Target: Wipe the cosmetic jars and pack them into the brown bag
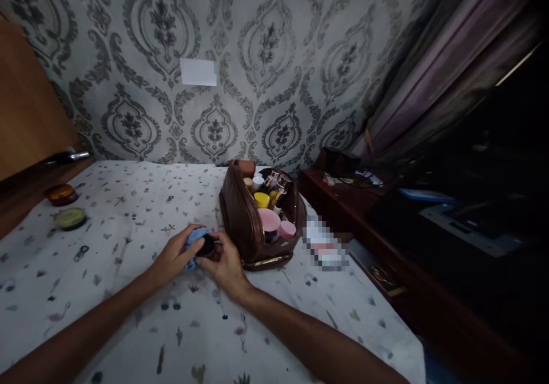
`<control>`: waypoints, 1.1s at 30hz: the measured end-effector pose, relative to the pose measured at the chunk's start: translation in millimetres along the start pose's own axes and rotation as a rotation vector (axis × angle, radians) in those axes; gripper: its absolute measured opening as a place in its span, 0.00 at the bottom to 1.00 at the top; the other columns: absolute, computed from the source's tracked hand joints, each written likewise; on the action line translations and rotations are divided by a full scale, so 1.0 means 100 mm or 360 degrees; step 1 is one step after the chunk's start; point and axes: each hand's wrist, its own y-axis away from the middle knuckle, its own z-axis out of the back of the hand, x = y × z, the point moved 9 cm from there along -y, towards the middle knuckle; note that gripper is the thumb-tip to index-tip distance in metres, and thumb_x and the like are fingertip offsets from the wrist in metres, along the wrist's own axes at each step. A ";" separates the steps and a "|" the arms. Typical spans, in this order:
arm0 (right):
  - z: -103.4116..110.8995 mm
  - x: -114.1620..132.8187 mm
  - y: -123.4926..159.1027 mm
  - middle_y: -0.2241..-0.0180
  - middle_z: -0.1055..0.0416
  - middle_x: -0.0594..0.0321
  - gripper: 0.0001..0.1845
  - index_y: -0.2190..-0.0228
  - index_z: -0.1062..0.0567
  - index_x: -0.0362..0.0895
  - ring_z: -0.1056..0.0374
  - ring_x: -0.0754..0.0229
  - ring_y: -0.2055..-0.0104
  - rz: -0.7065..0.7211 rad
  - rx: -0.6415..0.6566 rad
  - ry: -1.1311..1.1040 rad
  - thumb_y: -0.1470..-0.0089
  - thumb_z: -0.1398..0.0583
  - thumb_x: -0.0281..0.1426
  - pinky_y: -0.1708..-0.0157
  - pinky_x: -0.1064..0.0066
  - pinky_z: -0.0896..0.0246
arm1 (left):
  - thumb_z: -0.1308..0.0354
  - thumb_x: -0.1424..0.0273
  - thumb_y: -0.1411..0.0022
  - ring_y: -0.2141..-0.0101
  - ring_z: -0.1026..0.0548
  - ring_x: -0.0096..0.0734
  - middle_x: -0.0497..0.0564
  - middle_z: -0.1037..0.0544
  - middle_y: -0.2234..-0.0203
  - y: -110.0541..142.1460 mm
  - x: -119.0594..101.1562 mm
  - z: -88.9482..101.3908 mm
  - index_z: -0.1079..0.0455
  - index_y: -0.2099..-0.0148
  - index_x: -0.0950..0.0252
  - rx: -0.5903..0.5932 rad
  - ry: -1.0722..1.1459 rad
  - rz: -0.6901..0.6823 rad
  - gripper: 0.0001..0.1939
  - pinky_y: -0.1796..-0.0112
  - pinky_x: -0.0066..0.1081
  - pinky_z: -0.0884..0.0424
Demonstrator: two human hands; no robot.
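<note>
Through the head view, I have the small dark jar between both hands, just beside the open brown cosmetic bag. My left hand is closed on the blue cloth, pressing it to the jar; my right hand grips the jar's other side with curled fingers. I judge this to be handling with the cloth, which calls for a steady hold. The bag's raised side wall would obstruct a rightward move, and the pink-lidded jar crowds its opening. The green-topped tub sits well apart, leftward.
</note>
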 end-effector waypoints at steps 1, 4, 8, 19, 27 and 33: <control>0.01 -0.01 -0.01 0.60 0.27 0.61 0.24 0.56 0.29 0.46 0.29 0.58 0.61 0.0008 -0.0013 -0.0007 0.57 0.31 0.31 0.62 0.69 0.31 | 0.45 0.51 0.36 0.54 0.23 0.43 0.55 0.21 0.54 0.01 -0.02 0.00 0.30 0.46 0.63 -0.0002 -0.0061 -0.0014 0.25 0.51 0.37 0.28; 0.01 -0.06 -0.02 0.62 0.27 0.61 0.22 0.56 0.29 0.46 0.30 0.58 0.63 0.0005 -0.0016 0.0036 0.55 0.33 0.35 0.64 0.69 0.32 | 0.42 0.52 0.38 0.57 0.23 0.43 0.55 0.21 0.55 0.05 -0.03 -0.01 0.32 0.46 0.63 0.0012 -0.0231 -0.0028 0.25 0.53 0.39 0.27; 0.03 -0.05 -0.02 0.63 0.28 0.62 0.22 0.58 0.28 0.46 0.31 0.58 0.63 0.0001 -0.0045 0.0105 0.56 0.33 0.35 0.63 0.68 0.33 | 0.47 0.53 0.34 0.57 0.23 0.42 0.55 0.21 0.57 0.07 -0.04 -0.03 0.32 0.48 0.63 0.0060 -0.0365 -0.0069 0.22 0.55 0.38 0.28; -0.07 0.06 -0.03 0.65 0.28 0.65 0.21 0.60 0.32 0.47 0.31 0.61 0.64 -0.0072 0.0105 -0.0100 0.54 0.33 0.39 0.62 0.69 0.34 | 0.51 0.51 0.29 0.70 0.23 0.33 0.45 0.21 0.71 0.07 -0.07 0.02 0.32 0.56 0.60 0.0043 -0.0808 -0.0189 0.18 0.68 0.28 0.33; 0.01 0.13 -0.02 0.61 0.26 0.63 0.22 0.56 0.30 0.45 0.29 0.58 0.60 0.0027 0.0032 0.0222 0.55 0.37 0.33 0.58 0.66 0.33 | 0.57 0.50 0.26 0.72 0.22 0.31 0.50 0.19 0.71 0.20 -0.34 0.05 0.29 0.54 0.63 -0.0238 -0.1062 -0.0632 0.25 0.71 0.27 0.33; -0.05 0.10 -0.01 0.59 0.25 0.59 0.21 0.57 0.27 0.45 0.29 0.55 0.57 0.0121 0.0101 0.0325 0.56 0.36 0.30 0.58 0.65 0.32 | 0.56 0.49 0.27 0.63 0.23 0.38 0.55 0.23 0.64 0.25 -0.48 0.00 0.31 0.50 0.66 -0.0272 -0.1094 -0.0865 0.26 0.65 0.33 0.28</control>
